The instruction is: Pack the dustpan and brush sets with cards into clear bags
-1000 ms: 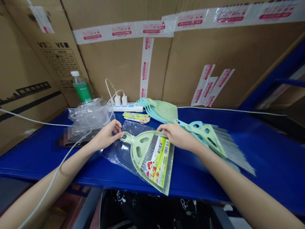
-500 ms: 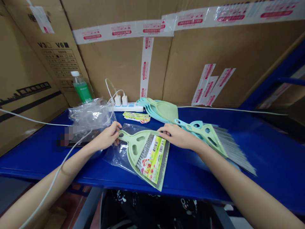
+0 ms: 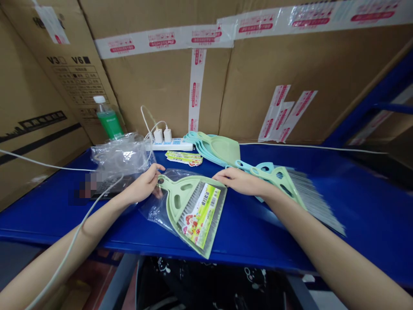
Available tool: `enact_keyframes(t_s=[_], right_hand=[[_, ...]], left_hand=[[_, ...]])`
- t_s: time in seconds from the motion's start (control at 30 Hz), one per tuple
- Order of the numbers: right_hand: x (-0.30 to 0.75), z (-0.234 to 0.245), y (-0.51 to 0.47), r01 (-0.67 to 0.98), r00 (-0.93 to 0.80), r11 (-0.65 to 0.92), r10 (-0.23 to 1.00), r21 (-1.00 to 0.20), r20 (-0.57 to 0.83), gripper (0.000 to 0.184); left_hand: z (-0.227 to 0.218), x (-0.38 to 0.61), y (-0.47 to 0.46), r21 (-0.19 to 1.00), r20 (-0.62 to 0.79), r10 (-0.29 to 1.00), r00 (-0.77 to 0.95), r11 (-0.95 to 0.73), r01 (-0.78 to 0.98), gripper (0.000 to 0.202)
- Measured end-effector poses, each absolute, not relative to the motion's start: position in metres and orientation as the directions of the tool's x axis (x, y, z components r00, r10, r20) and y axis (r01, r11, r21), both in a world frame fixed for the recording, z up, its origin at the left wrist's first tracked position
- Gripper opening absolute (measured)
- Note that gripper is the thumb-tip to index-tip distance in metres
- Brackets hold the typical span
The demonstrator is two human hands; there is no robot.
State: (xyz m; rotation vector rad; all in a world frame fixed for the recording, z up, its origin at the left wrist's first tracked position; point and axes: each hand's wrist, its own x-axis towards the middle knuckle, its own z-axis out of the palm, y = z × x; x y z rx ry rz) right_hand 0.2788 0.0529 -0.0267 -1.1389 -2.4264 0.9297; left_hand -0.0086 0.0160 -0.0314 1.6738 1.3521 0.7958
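Observation:
A light green dustpan (image 3: pixel 180 198) with a small brush and a colourful label card (image 3: pixel 200 214) in it lies on a clear plastic bag (image 3: pixel 158 209) on the blue table (image 3: pixel 355 202). My left hand (image 3: pixel 145 185) pinches the dustpan's handle end together with the bag's edge. My right hand (image 3: pixel 240 181) grips the dustpan's far right corner, fingers curled on the rim.
More green and blue brushes (image 3: pixel 284 183) lie right of my right hand. A stack of dustpans (image 3: pixel 219 148), label cards (image 3: pixel 183 158), a power strip (image 3: pixel 171 144), a green bottle (image 3: pixel 108 118) and a heap of clear bags (image 3: pixel 121 157) sit behind. Cardboard boxes (image 3: pixel 274 77) form the back wall.
The dustpan set has slid left and further into the clear bag, its lower end swinging left. Both hands kept their grip and shifted slightly left.

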Motion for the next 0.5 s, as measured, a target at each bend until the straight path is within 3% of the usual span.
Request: enact_keyframes(t_s=[0.2,0.33,0.5], right_hand=[[0.278,-0.022,0.051,0.489,-0.668,0.345,0.738,-0.801,-0.090,0.029],[0.275,-0.016,0.046,0.419,-0.638,0.091,0.738,-0.904,-0.221,0.026],[0.271,-0.016,0.043,0.308,-0.611,-0.180,0.716,-0.934,-0.339,0.024]], left_hand=[[-0.030,-0.009,0.014,0.813,0.079,0.973,0.217,-0.189,0.550,0.019],[-0.032,-0.011,0.015,0.801,0.102,0.972,0.213,-0.207,0.562,0.021],[-0.034,-0.013,0.017,0.834,0.076,0.979,0.189,-0.166,0.527,0.020]])
